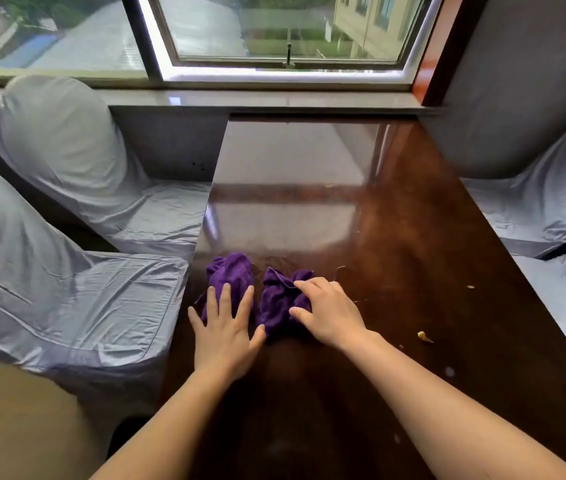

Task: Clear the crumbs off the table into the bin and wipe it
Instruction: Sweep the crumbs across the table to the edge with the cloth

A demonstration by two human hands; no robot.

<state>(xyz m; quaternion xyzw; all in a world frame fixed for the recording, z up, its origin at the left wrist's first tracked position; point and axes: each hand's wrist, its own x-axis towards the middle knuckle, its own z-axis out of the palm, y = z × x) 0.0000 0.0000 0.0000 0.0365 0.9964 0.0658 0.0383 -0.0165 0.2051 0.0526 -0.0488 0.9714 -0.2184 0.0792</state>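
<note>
A crumpled purple cloth (236,275) lies on the glossy dark wooden table (396,237) near its left edge. My left hand (224,330) rests flat on the cloth's left part, fingers spread. My right hand (326,310) presses on the cloth's right part, fingertips curled into the folds. A yellowish crumb (423,336) lies on the table to the right of my right hand. A smaller crumb (470,287) sits further right, and another speck (330,185) lies mid-table. No bin is in view.
Two chairs in pale grey covers (67,289) (77,161) stand along the table's left side, two more (551,202) on the right. A stone window sill (205,98) and window run across the far end of the table.
</note>
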